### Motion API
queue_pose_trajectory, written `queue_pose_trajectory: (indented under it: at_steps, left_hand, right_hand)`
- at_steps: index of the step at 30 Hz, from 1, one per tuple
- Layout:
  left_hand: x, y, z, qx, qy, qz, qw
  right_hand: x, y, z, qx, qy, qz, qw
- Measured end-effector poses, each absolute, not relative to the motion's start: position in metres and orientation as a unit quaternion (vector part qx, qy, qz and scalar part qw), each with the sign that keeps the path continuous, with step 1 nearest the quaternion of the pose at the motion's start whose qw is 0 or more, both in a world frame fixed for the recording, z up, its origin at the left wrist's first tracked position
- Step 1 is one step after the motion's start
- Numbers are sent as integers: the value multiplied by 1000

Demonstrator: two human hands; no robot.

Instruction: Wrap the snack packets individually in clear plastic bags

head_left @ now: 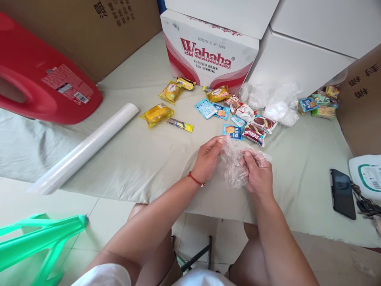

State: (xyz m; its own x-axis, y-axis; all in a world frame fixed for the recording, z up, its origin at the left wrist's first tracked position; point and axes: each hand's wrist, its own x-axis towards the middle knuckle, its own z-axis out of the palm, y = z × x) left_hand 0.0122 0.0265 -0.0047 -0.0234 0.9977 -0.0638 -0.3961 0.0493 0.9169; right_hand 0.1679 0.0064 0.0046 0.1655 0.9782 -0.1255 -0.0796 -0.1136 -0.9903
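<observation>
My left hand [207, 159], with a red cord at the wrist, and my right hand [258, 173] are both closed on a crumpled clear plastic bag [233, 165], pinching it between them above the pale green cloth [143, 159]. Just beyond the bag lie several small snack packets [238, 119], blue, white and red. Yellow snack packets [157, 114] lie further left.
A roll of clear plastic bags [86, 149] lies at the left. A red jug [38, 79] and cardboard boxes stand behind, with a Wahaha water carton [208, 55]. Loose clear bags [274, 101] and more snacks [320, 103] are at the right; a black phone [342, 193] is nearer.
</observation>
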Motion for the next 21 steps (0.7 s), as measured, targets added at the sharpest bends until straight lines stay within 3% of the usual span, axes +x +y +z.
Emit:
queue_pose_trajectory:
  at_steps: [14, 21]
  left_hand:
    - [-23, 35, 10, 214, 302, 598, 711]
    - [-12, 27, 4, 153, 268, 480, 821]
  right_hand:
    - [202, 18, 20, -568, -308, 519, 559]
    - [186, 14, 16, -554, -341, 526, 548]
